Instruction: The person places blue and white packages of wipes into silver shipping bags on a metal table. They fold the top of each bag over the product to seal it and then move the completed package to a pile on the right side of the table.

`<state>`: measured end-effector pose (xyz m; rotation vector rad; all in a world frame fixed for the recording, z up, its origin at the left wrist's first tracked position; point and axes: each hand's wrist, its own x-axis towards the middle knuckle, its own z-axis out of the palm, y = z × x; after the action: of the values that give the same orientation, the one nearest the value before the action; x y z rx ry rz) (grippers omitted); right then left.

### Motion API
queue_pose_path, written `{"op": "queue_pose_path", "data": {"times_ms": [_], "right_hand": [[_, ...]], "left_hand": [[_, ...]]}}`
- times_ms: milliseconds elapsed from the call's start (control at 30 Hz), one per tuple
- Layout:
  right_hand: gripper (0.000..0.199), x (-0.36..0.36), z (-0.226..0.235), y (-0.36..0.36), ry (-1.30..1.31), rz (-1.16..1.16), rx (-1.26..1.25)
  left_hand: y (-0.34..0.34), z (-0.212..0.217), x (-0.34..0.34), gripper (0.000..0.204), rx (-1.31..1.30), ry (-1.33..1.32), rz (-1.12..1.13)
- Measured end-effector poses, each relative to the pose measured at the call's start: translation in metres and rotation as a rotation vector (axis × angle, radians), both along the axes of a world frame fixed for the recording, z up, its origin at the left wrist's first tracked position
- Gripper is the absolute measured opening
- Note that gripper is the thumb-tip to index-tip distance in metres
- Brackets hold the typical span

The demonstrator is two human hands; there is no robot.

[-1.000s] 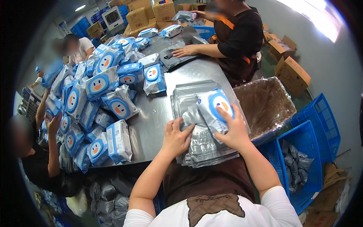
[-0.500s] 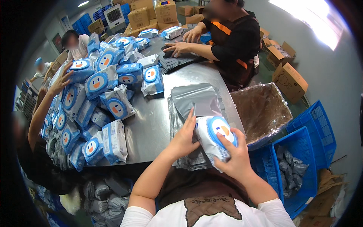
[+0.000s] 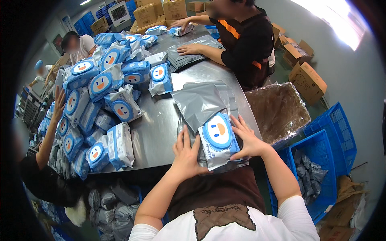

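Observation:
A white and blue wipes pack [image 3: 219, 140] with a cartoon face on its round lid lies in front of me, its far end against the loose edge of a grey plastic bag [image 3: 199, 100]. The bag tops a stack of flat grey bags at the table's near edge. My left hand [image 3: 187, 154] lies along the pack's left side, fingers spread over the bags and thumb by the near corner. On the other side my right hand [image 3: 251, 140] grips the pack's right edge, fingers along it and thumb nearer me.
Wipes packs [image 3: 100, 84] are heaped on the left of the metal table [image 3: 152, 138]; a co-worker's hand [image 3: 59, 102] is beside them. Across, another person [image 3: 245, 44] rests a hand on grey bags [image 3: 193, 52]. A lined bin [image 3: 277, 110] and blue crates [image 3: 317, 168] stand right.
The wipes pack has moved left and turned more upright, down onto the bags. My left hand has drawn back toward me. The top bag's edge has lifted and shifted left.

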<state>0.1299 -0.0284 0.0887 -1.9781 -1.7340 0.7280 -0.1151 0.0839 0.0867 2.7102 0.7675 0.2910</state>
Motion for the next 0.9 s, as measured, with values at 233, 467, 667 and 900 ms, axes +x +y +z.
{"op": "queue_pose_path", "data": {"times_ms": [233, 467, 667, 900], "right_hand": [[0.032, -0.056, -0.01, -0.022, -0.014, -0.314, 0.674], [0.03, -0.102, -0.027, -0.065, -0.046, 0.121, 0.776], [0.039, -0.122, -0.019, 0.013, -0.159, -0.289, 0.501], [0.025, -0.105, -0.015, 0.012, 0.431, 0.007, 0.279]], "left_hand": [[-0.009, -0.03, -0.008, 0.071, 0.045, -0.28, -0.034], [-0.033, -0.045, -0.006, 0.068, -0.06, -0.499, 0.049], [-0.023, -0.039, -0.006, 0.058, -0.34, -0.615, 0.181], [-0.017, -0.024, -0.03, 0.035, -0.683, -0.454, 0.251]]}}
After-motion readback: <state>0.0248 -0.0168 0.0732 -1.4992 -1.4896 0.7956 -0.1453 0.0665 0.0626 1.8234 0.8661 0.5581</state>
